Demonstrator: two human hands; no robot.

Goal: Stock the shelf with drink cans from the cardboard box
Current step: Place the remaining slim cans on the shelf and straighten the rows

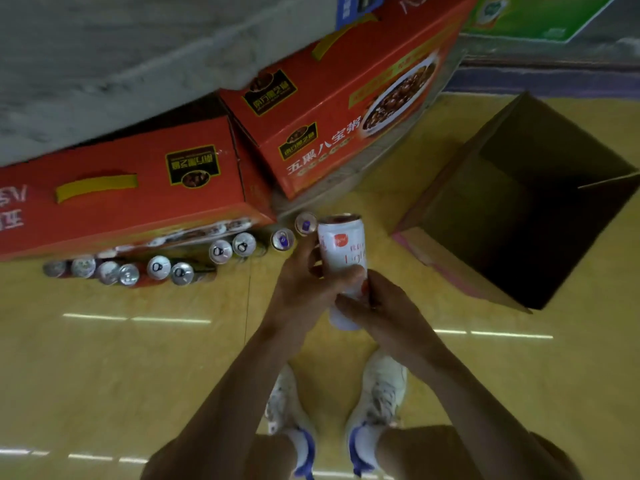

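A tall white drink can (343, 247) with red lettering is held upright above the yellow floor. My left hand (304, 289) grips its left side, thumb across the front. My right hand (384, 306) wraps round its lower part from the right. The open brown cardboard box (446, 216) stands at the right; its inside is dark and no cans show in it. Several cans (159, 268) stand in a row on the floor along the base of the red cartons.
Two red cartons (145, 199) with yellow handles lie against a grey ledge (104, 64) at the back. A green carton (540, 15) sits at the top right. My two white shoes (377, 396) stand below the hands.
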